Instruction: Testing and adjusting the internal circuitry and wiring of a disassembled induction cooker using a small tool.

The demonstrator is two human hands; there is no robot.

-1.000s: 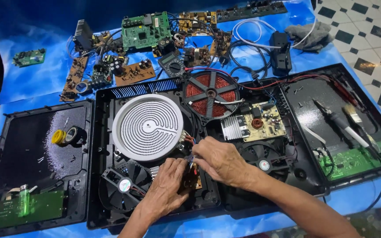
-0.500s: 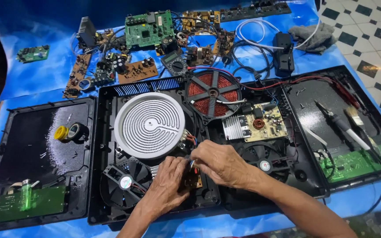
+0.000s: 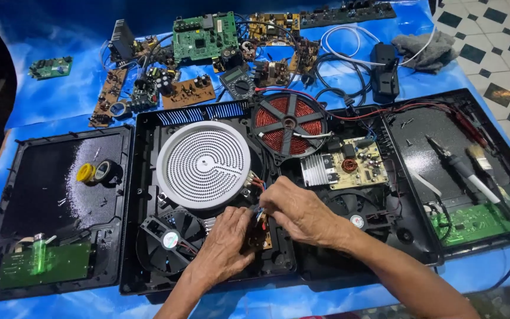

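Your left hand (image 3: 222, 245) rests curled on a small brown circuit board (image 3: 259, 234) low in the open black cooktop housing (image 3: 149, 118), while your right hand (image 3: 299, 211) pinches narrowly at the coloured wires (image 3: 256, 184) just above that board; what exactly sits between the fingertips cannot be told. The white ribbed heating disc (image 3: 203, 164) lies just beyond the hands and the black cooling fan (image 3: 169, 239) just left of them, so room is tight. The copper induction coil (image 3: 288, 123) and heatsink board (image 3: 345, 167) stand further back, right.
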